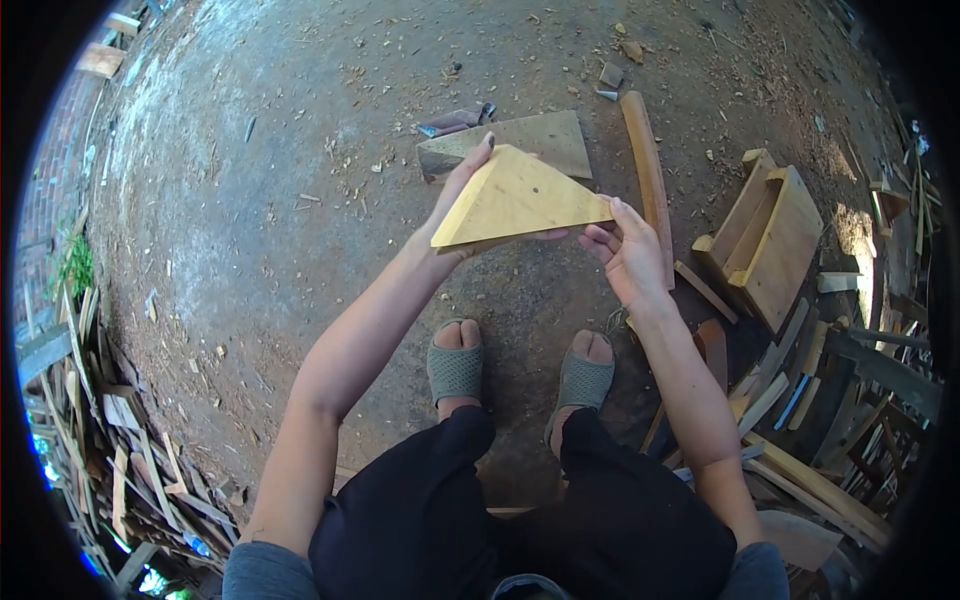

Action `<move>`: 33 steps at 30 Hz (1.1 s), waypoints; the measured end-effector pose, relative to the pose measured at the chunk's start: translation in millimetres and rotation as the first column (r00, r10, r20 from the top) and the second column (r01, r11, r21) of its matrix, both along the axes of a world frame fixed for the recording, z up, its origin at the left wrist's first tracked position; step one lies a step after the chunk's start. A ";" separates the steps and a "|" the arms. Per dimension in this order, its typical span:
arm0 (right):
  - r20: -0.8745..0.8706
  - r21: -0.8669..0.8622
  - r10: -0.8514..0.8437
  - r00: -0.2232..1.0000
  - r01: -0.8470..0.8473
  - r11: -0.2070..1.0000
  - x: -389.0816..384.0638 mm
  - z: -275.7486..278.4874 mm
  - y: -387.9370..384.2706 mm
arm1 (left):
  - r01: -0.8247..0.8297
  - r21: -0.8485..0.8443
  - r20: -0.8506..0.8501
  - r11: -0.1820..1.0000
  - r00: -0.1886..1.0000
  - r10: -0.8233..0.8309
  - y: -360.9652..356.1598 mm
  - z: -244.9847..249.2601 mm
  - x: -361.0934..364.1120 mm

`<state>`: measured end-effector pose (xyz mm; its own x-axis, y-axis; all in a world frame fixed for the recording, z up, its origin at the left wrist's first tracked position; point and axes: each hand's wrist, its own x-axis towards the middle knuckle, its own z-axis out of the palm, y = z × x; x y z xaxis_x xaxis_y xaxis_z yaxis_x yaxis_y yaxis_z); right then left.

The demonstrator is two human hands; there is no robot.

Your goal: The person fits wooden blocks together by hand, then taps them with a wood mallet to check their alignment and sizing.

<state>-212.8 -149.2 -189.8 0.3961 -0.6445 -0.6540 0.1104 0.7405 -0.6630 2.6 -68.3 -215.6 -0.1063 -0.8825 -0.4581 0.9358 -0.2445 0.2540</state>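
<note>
A yellowish triangular piece of wood (525, 200) with a small dark spot on its face is held up in front of me, above the ground. My left hand (462, 190) grips it from its left side, thumb along the upper edge and the other fingers mostly hidden behind it. With thumb and fingertips, my right hand (628, 245) pinches the pointed right corner. Beyond the piece, a flat wooden board (555, 140) lies on the ground, partly covered by the wood and my left hand.
A curved wooden bar (648, 170) lies to the right, near a wooden box-like piece (785, 240). Scrap wood is piled at the left (140, 470) and lower right (820, 490). Wood chips litter the dirt floor (270, 180). A dark crumpled item (458, 120) lies behind the board.
</note>
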 end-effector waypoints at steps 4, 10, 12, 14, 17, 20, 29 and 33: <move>-0.027 -0.008 0.042 0.999 -0.042 0.999 -3.5 -7.0 1.4 | -0.101 0.028 0.111 0.994 0.989 0.097 6.2 -3.0 -9.0; -0.030 0.001 0.023 0.999 -0.023 1.000 -6.2 -17.0 2.6 | -0.081 0.084 -0.006 0.993 0.997 0.082 6.8 7.0 -14.8; -0.068 0.042 0.010 0.998 -0.007 0.999 -6.4 -17.7 7.3 | -0.062 0.132 -0.240 0.989 0.966 0.093 11.1 11.3 -11.5; -0.075 0.012 0.130 0.989 -0.129 0.992 -11.7 -11.5 3.6 | -0.011 0.311 -0.570 0.950 0.798 0.196 17.0 17.8 -2.7; -0.231 -0.221 0.343 0.910 -0.393 0.893 -14.8 -11.0 -2.1 | -0.075 0.307 -0.590 0.949 0.768 0.251 26.9 8.9 -0.5; -0.482 -0.539 0.336 0.809 -0.576 0.615 -18.7 -11.0 -6.8 | -0.063 0.355 -0.596 0.933 0.753 0.278 32.1 17.7 -5.2; -0.667 -0.707 0.114 0.736 -0.674 0.215 -15.2 5.5 -12.0 | -0.181 0.491 0.079 0.852 0.983 0.163 37.6 5.0 -16.4; -0.657 -0.742 0.096 0.747 -0.664 0.090 -13.1 1.6 -6.8 | -0.147 0.372 0.324 0.916 0.946 0.021 58.6 -13.4 -5.2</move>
